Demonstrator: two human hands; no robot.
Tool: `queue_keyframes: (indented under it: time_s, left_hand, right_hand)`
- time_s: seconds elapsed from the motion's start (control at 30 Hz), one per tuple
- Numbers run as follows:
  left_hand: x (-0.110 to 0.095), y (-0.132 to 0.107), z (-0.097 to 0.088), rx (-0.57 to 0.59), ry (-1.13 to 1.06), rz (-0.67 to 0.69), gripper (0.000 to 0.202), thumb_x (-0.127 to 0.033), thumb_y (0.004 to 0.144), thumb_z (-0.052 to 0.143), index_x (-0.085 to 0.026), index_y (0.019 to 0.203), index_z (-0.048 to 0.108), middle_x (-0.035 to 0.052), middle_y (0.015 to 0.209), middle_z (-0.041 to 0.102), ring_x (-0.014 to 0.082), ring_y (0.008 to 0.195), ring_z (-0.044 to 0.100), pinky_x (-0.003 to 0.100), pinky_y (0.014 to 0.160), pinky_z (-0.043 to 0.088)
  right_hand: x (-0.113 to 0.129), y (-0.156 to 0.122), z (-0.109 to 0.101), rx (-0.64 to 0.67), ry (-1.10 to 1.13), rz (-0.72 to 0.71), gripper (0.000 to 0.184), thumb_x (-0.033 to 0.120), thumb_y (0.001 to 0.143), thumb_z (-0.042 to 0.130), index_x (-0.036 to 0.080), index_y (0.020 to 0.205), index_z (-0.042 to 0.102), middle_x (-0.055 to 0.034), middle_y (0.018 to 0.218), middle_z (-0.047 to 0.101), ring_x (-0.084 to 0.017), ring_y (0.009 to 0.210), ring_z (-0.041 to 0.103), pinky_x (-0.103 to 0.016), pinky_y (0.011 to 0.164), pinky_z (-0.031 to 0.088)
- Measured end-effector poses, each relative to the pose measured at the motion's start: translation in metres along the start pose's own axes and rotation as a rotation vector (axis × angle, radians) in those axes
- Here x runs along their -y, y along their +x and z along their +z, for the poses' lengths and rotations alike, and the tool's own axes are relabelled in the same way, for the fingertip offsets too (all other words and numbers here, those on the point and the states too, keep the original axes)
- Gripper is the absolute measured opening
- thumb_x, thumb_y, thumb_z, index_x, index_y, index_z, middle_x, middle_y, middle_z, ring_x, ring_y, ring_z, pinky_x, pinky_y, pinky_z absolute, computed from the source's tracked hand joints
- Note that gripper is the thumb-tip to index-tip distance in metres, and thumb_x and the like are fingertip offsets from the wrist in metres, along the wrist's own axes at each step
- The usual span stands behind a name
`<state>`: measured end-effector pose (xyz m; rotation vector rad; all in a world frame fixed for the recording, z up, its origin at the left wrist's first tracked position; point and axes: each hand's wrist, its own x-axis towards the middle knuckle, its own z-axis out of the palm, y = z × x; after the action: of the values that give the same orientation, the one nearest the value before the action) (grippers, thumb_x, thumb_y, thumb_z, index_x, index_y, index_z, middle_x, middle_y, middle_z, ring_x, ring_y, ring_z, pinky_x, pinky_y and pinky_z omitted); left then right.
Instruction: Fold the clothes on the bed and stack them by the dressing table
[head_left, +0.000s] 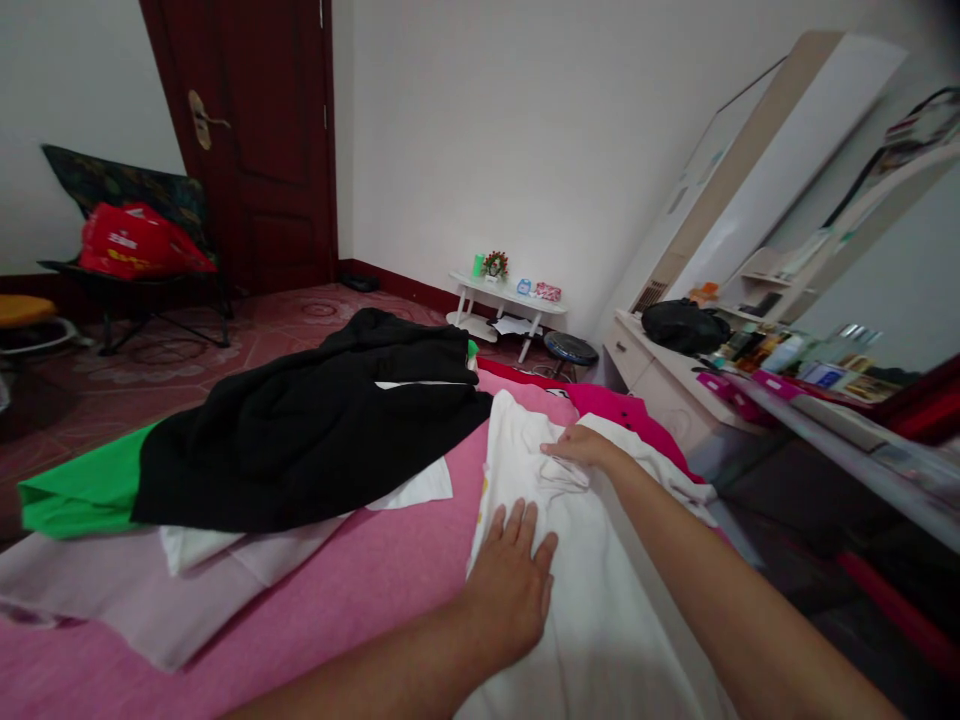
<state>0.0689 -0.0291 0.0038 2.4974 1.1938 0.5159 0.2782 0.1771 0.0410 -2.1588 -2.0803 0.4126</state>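
Observation:
A white garment (pixel 592 580) lies spread on the pink bedsheet (pixel 360 590) in front of me. My left hand (pixel 514 570) rests flat on its near left part, fingers stretched out together. Further up, my right hand (pixel 581 445) presses on the cloth with fingers curled, bunching a fold of the white fabric under them. A magenta garment (pixel 622 405) shows beyond the white one at the bed's far edge.
A black garment (pixel 315 430) lies over green (pixel 82 490) and pale pink clothes (pixel 135 590) at left. A dresser (pixel 660 380) with a black bag (pixel 682 325) and bottles stands at right. A small white table (pixel 510 300), a chair with a red bag (pixel 135 245) and a dark red door (pixel 255 140) lie beyond.

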Motion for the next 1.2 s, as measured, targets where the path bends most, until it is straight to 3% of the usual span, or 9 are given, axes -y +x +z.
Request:
queue_keyframes:
  time_s: [0.07, 0.17, 0.37, 0.5, 0.6, 0.8, 0.93, 1.1, 1.2]
  left_hand:
    - [-0.001, 0.0, 0.0, 0.002, 0.006, 0.001, 0.051, -0.036, 0.098, 0.028, -0.014, 0.143, 0.04, 0.0211, 0.153, 0.018, 0.0363, 0.142, 0.011, 0.056, 0.114, 0.013]
    - [-0.002, -0.001, -0.002, 0.0, 0.02, -0.001, 0.05, -0.034, 0.098, 0.029, -0.015, 0.142, 0.041, 0.0199, 0.153, 0.02, 0.0359, 0.142, 0.012, 0.056, 0.114, 0.014]
    - [-0.001, -0.002, -0.003, -0.025, 0.047, 0.018, 0.05, -0.036, 0.098, 0.028, -0.016, 0.142, 0.042, 0.0184, 0.153, 0.023, 0.0347, 0.142, 0.016, 0.054, 0.114, 0.014]
    - [0.0, -0.002, -0.001, -0.031, 0.064, 0.031, 0.049, -0.036, 0.098, 0.03, -0.016, 0.141, 0.043, 0.0187, 0.152, 0.024, 0.0349, 0.141, 0.018, 0.053, 0.114, 0.015]
    - [0.001, -0.002, 0.004, -0.059, 0.087, 0.024, 0.048, -0.034, 0.097, 0.032, -0.017, 0.14, 0.043, 0.018, 0.152, 0.026, 0.0341, 0.142, 0.018, 0.053, 0.114, 0.015]
    - [0.003, -0.001, 0.01, -0.076, 0.098, 0.035, 0.048, -0.034, 0.096, 0.032, -0.018, 0.14, 0.043, 0.0176, 0.152, 0.026, 0.0338, 0.142, 0.018, 0.053, 0.114, 0.016]
    - [0.002, -0.002, 0.008, -0.083, 0.092, 0.029, 0.048, -0.034, 0.097, 0.031, -0.018, 0.14, 0.043, 0.0175, 0.152, 0.027, 0.033, 0.142, 0.019, 0.052, 0.114, 0.016]
    - [0.001, -0.003, 0.005, -0.078, 0.086, 0.04, 0.048, -0.035, 0.097, 0.03, -0.018, 0.14, 0.044, 0.0176, 0.152, 0.027, 0.033, 0.141, 0.02, 0.052, 0.114, 0.016]
    - [0.002, -0.002, 0.006, -0.091, 0.098, 0.044, 0.048, -0.035, 0.097, 0.03, -0.018, 0.14, 0.043, 0.018, 0.151, 0.029, 0.0331, 0.141, 0.021, 0.052, 0.114, 0.016]
  right_hand:
    - [-0.003, -0.007, 0.001, 0.02, 0.007, 0.028, 0.024, 0.033, 0.056, 0.078, 0.016, 0.05, 0.062, 0.0011, 0.041, 0.054, -0.016, 0.052, 0.057, -0.023, 0.049, 0.038]
    - [-0.004, -0.013, 0.006, -0.085, 0.039, 0.084, 0.013, 0.023, 0.059, 0.07, 0.017, 0.052, 0.062, 0.0011, 0.043, 0.055, -0.016, 0.054, 0.058, -0.022, 0.049, 0.037]
    - [-0.013, -0.026, 0.013, -0.344, 0.133, 0.152, 0.013, 0.03, 0.074, 0.061, 0.019, 0.077, 0.065, -0.0078, 0.083, 0.07, -0.022, 0.087, 0.064, -0.026, 0.066, 0.043]
    - [-0.022, -0.033, 0.015, -0.291, 0.282, 0.196, 0.034, 0.048, 0.067, 0.07, 0.017, 0.078, 0.064, -0.008, 0.071, 0.067, -0.025, 0.075, 0.064, -0.029, 0.061, 0.046]
    - [-0.025, -0.039, 0.016, -0.253, 0.42, 0.2, 0.035, 0.035, 0.052, 0.083, 0.018, 0.076, 0.063, -0.003, 0.064, 0.064, -0.022, 0.065, 0.063, -0.028, 0.056, 0.047]
    - [-0.023, -0.053, 0.018, -0.287, 0.661, 0.235, 0.01, 0.025, 0.072, 0.066, 0.018, 0.074, 0.059, -0.0017, 0.061, 0.063, -0.015, 0.055, 0.059, -0.024, 0.05, 0.049]
    - [-0.029, -0.059, 0.017, -0.315, 0.657, 0.248, 0.007, 0.022, 0.068, 0.064, 0.016, 0.071, 0.062, -0.0023, 0.057, 0.061, -0.016, 0.049, 0.056, -0.026, 0.045, 0.046]
    - [-0.035, -0.063, 0.007, -0.52, 0.423, 0.172, 0.032, 0.013, 0.063, 0.059, 0.019, 0.093, 0.068, -0.0052, 0.088, 0.069, -0.023, 0.079, 0.063, -0.033, 0.071, 0.048]
    - [-0.027, -0.066, 0.006, -0.618, 0.297, 0.096, 0.04, 0.012, 0.07, 0.053, 0.018, 0.109, 0.063, -0.009, 0.106, 0.065, -0.026, 0.097, 0.059, -0.038, 0.09, 0.042]
